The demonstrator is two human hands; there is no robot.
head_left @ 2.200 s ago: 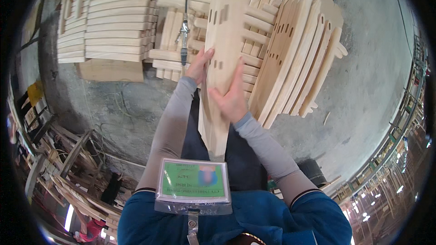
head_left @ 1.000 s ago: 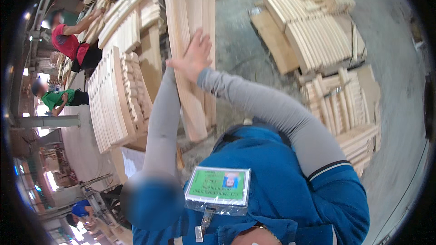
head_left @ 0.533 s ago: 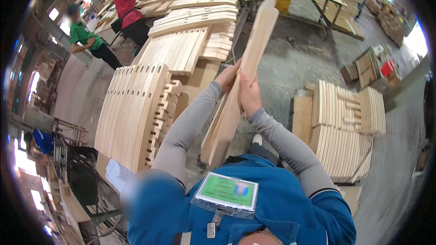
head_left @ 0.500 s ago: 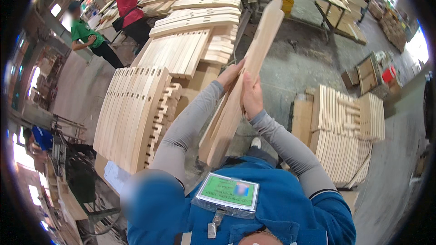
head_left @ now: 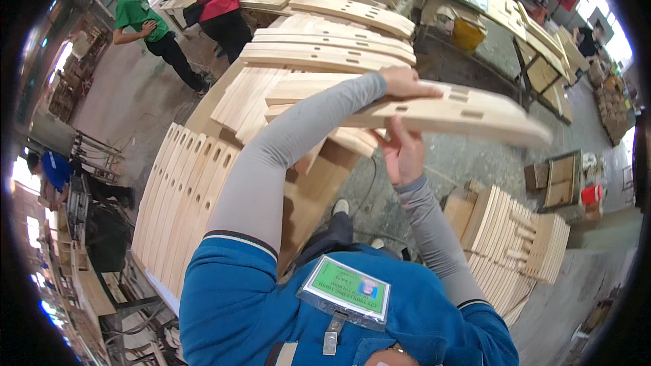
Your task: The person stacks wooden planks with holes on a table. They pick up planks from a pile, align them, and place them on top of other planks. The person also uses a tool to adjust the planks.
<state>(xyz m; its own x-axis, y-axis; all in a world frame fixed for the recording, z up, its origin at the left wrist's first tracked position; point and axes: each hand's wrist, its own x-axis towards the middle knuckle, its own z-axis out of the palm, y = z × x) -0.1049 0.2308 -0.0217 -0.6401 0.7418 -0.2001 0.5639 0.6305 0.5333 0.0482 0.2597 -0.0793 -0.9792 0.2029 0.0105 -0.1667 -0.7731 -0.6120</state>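
A pair of pale slotted wooden boards (head_left: 468,116) lies across in front of me, above the near end of the table stack. Their right end is smeared by motion. My left hand (head_left: 407,83) grips the boards from the upper edge, fingers lying along the top. Below the lower edge, my right hand (head_left: 405,154) has its thumb and fingers apart, a fingertip against the wood. Left of my left forearm stands a row of slotted boards (head_left: 180,196) on edge. More slotted boards (head_left: 325,51) are stacked just beyond the held pair.
A strapped stack of wooden parts (head_left: 502,244) sits low on the right. Beyond it are a wooden crate (head_left: 561,177) and a red container (head_left: 592,194). One person in green (head_left: 139,20) and another in red (head_left: 215,0) stand at the far left. A yellow container (head_left: 468,32) is at the back.
The boards have swung from steeply upright to nearly level, their far end moving right. My left hand moved right and up over them; my right hand loosened below. My view has shifted somewhat.
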